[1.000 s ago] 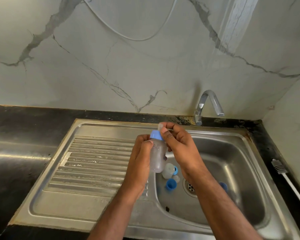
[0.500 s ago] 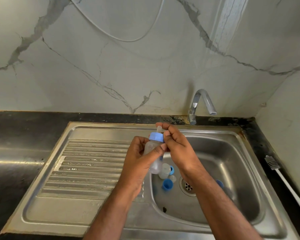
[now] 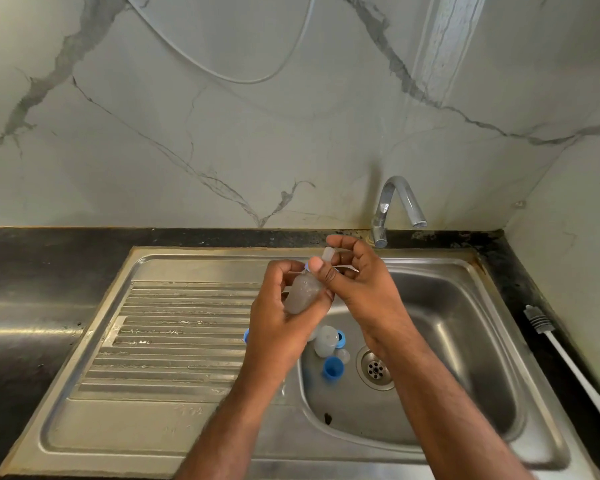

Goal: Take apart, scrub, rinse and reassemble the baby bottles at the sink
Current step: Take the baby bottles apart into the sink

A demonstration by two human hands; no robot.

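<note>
A small cloudy baby bottle (image 3: 302,293) is tilted over the left edge of the sink bowl, gripped round its body by my left hand (image 3: 281,320). My right hand (image 3: 357,285) curls round the bottle's top, thumb on the blue collar, with the clear teat (image 3: 327,253) poking out between its fingers. In the bowl (image 3: 458,341) lie loose bottle parts: a clear cap (image 3: 325,341) with a blue ring beside it and a blue collar (image 3: 332,368).
A chrome tap (image 3: 395,202) stands behind the bowl; no water runs from it. The ribbed draining board (image 3: 170,337) lies to the left. A bottle brush with a white handle (image 3: 575,362) lies on the black counter at the right. The drain (image 3: 374,370) is in the bowl's floor.
My right hand has turned on the bottle's top, and its thumb now covers most of the blue collar. The bottle has tilted slightly more to the right.
</note>
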